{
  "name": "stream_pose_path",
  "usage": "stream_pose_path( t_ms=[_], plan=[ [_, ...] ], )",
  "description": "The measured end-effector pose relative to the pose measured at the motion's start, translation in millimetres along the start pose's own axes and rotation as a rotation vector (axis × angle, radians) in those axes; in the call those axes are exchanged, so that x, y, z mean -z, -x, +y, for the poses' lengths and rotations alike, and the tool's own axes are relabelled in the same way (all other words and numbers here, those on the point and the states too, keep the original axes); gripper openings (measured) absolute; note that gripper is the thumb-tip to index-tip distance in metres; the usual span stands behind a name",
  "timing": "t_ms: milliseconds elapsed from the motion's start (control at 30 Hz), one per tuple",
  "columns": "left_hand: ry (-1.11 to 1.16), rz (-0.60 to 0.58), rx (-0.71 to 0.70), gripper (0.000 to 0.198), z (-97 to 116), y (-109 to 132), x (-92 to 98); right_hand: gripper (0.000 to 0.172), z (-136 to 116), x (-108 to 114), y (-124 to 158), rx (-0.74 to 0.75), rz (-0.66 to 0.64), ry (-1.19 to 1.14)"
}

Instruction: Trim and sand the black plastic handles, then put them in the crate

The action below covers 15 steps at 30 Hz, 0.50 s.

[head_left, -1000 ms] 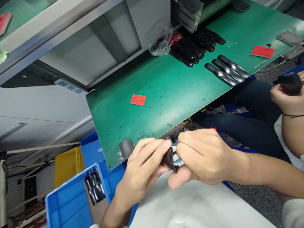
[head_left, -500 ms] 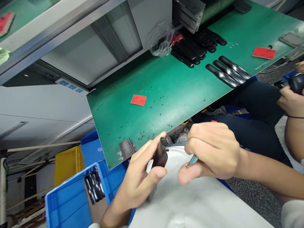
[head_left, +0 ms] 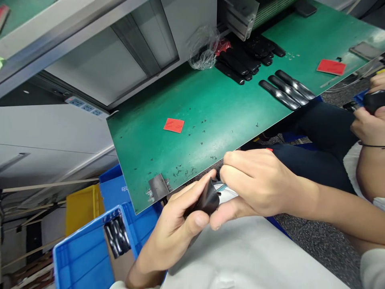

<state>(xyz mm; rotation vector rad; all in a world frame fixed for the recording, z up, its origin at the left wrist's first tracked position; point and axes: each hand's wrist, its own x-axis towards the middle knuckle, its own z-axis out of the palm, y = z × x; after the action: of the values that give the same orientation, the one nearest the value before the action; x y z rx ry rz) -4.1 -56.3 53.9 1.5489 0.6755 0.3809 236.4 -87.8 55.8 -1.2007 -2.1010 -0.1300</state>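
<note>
My left hand (head_left: 177,218) grips a small black plastic part (head_left: 206,200) between thumb and fingers, just below the near edge of the green table (head_left: 210,104). My right hand (head_left: 255,182) is closed round a thin bluish-handled tool (head_left: 221,187), whose tip touches the part's top edge. The right thumb sits under the part. Both hands hover over my white-clad lap.
A blue crate (head_left: 87,253) with black parts stands at lower left, a yellow bin (head_left: 80,206) behind it. On the table lie a red square (head_left: 173,125), three glossy black handles (head_left: 285,90), a pile of black parts (head_left: 243,60) and a plastic bag (head_left: 203,50). A co-worker's hands (head_left: 368,120) hold a black part at right.
My right hand drew away from the part, then came back to it with the tool. My left hand turned the part and lifted it slightly.
</note>
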Motion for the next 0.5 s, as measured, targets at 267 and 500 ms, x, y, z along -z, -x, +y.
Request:
stream_pose_path(
  t_ms=[267, 500],
  plan=[
    [-0.027, -0.025, -0.039, 0.059, 2.5, -2.2, -0.3, 0.06, -1.2, -3.3, 4.3, 0.012, 0.008, 0.026],
    [-0.022, -0.022, -0.041, 0.053, 2.6, -3.4, -1.5, 0.063, -1.8, -5.8, 7.7, 0.012, 0.051, 0.021]
  ],
)
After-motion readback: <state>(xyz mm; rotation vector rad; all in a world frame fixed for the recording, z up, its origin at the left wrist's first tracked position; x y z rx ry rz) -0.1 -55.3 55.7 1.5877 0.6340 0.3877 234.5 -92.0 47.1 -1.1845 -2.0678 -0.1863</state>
